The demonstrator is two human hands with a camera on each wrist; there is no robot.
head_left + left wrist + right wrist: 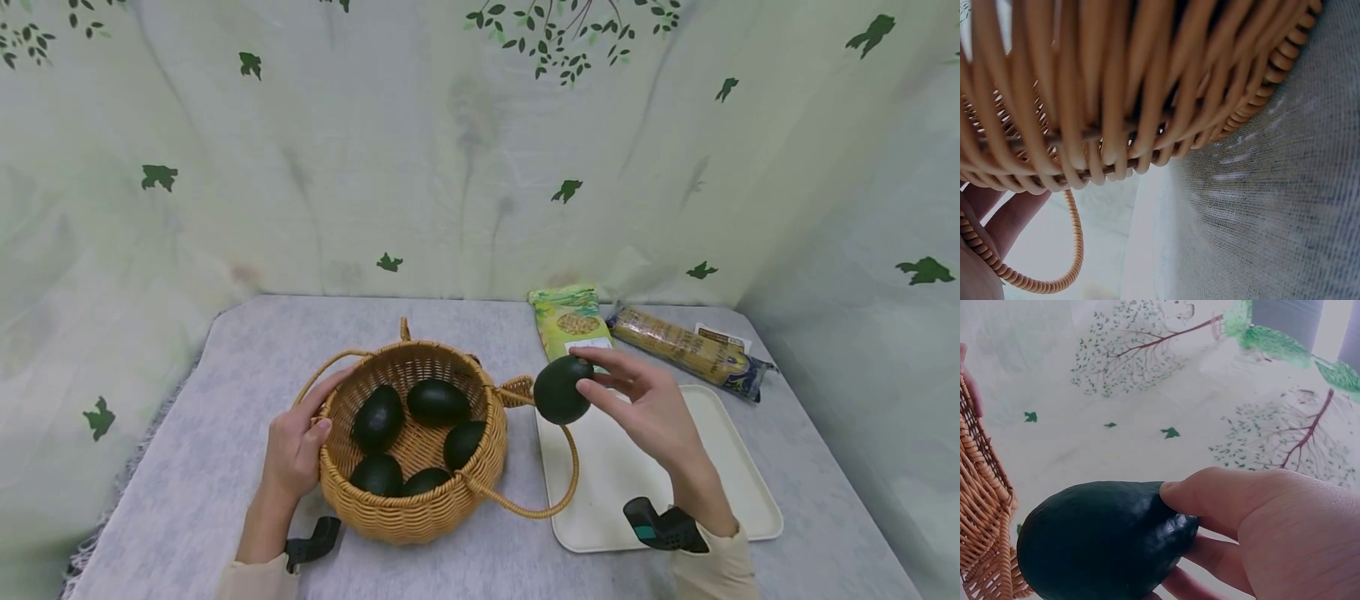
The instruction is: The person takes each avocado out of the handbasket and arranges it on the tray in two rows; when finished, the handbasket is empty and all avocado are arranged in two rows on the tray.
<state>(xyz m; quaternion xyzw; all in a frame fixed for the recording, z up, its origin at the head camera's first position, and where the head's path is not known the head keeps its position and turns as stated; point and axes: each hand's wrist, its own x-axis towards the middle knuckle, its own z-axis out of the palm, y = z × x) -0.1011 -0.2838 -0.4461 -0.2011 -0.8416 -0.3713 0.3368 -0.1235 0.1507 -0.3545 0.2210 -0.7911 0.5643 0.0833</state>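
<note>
My right hand (648, 404) pinches a dark green avocado (562, 390) by one end, raised beside the basket's right rim, over the edge of a cream tray (738, 467). In the right wrist view the avocado (1104, 540) shows large, with thumb and fingers at its narrower end. My left hand (296, 446) grips the left rim of a round wicker basket (412, 521), thumb at the near side of the rim. Several more avocados (438, 402) lie inside the basket. Close up in the left wrist view are the basket's woven wall (1116, 81) and a looped handle (1075, 231).
Behind the tray lie a green-yellow packet (570, 321) and a long clear bag of dry noodles (682, 346). The basket's right handle loop (573, 475) overhangs the tray's left edge. A pale grey cloth (217, 392) covers the table, with printed curtains around it.
</note>
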